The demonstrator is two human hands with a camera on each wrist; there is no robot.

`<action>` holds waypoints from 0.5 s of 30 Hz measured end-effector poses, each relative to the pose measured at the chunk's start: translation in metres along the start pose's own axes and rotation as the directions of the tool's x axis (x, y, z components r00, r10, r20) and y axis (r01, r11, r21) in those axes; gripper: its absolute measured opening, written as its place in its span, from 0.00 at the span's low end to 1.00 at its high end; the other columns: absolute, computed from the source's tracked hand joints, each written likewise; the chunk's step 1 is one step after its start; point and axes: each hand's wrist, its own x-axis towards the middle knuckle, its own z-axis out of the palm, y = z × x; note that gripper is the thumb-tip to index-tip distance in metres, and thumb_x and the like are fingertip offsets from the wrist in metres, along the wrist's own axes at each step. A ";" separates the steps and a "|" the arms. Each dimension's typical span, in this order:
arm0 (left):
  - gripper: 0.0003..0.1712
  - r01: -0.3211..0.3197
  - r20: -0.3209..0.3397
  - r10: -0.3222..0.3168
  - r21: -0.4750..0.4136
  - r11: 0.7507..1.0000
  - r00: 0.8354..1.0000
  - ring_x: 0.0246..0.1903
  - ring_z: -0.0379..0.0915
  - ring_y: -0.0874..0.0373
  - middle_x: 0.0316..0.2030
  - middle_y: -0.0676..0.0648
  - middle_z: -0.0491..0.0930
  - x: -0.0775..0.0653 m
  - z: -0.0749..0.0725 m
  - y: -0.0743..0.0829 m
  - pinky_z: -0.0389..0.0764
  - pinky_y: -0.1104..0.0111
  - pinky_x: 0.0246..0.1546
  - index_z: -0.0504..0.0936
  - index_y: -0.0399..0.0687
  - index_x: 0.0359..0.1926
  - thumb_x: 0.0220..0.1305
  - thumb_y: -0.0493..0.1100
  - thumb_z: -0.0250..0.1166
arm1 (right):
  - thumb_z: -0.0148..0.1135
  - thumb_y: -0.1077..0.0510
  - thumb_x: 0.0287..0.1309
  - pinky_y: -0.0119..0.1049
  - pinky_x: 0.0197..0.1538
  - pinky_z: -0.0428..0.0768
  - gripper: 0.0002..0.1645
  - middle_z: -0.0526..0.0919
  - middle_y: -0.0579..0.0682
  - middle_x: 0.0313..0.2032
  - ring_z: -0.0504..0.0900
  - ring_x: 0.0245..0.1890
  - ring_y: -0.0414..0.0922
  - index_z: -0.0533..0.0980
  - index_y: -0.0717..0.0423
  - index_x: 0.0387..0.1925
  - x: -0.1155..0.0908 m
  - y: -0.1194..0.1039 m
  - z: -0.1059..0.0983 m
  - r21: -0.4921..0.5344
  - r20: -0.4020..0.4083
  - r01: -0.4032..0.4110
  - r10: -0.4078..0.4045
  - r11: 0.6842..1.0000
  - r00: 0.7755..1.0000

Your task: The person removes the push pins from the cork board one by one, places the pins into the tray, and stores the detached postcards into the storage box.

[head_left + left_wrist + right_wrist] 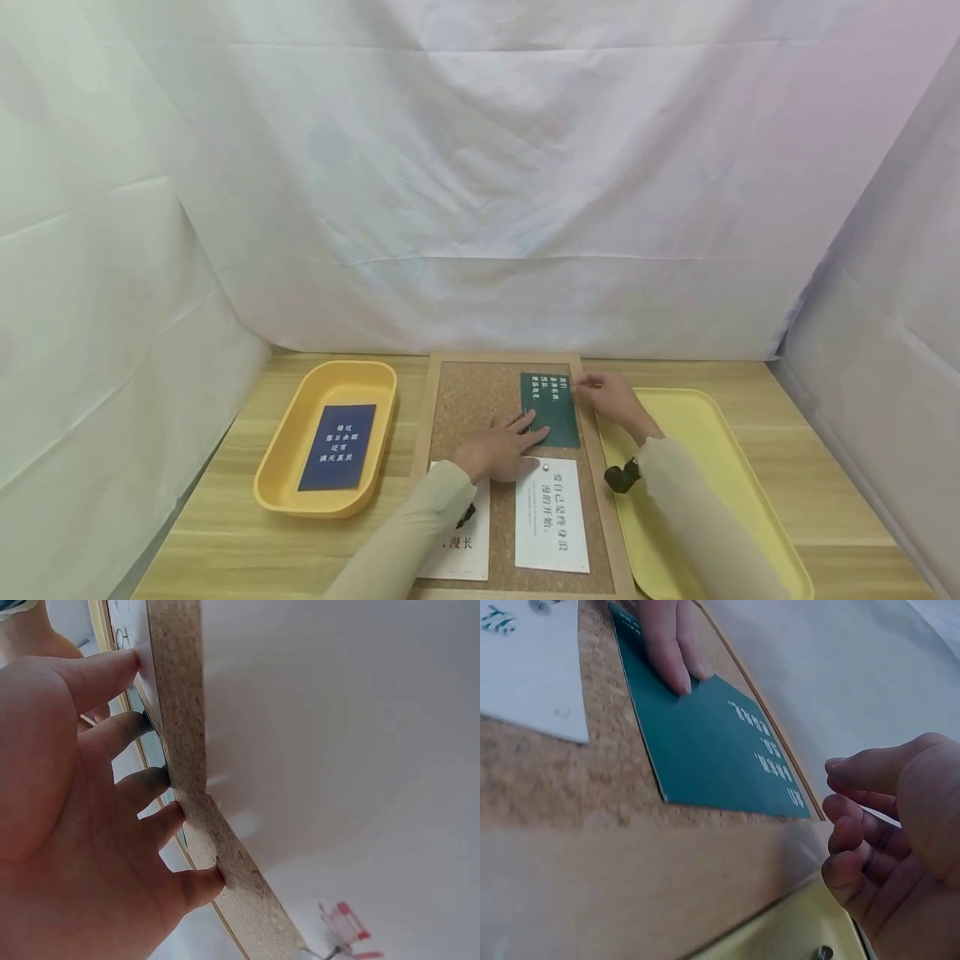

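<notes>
A dark green card (558, 425) with white writing lies on the upper right of a wood-framed cork board (467, 400). My left hand (497, 450) rests with spread, straight fingers over the card's lower left part, fingertips pressing on it. At the card's upper right corner is my right hand (611, 402), thumb and index finger together, pinching what looks like a small pin, mostly hidden by the fingers. Below the green card, a white card (553, 521) carries a round tack head (545, 467) at its top edge. Another white card (465, 562) lies partly under my left forearm.
To the left stands an orange-yellow tray (279, 450) with a dark blue card (339, 446) inside. A pale yellow tray (705, 417) lies along the board's right side, under my right forearm, with a small metal tack (823, 952) in it. White cloth (480, 208) hangs behind.
</notes>
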 end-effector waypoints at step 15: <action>0.31 -0.002 0.005 0.002 0.029 1.000 1.000 0.72 0.34 0.56 0.73 0.55 0.45 -0.001 0.001 0.004 0.43 0.50 0.70 0.55 0.72 0.70 0.67 0.62 0.48 | 0.59 0.56 0.60 0.50 0.45 0.78 0.15 0.81 0.55 0.42 0.78 0.45 0.53 0.77 0.56 0.48 0.016 -0.010 0.020 -0.004 0.014 0.020 -0.020 1.000 1.000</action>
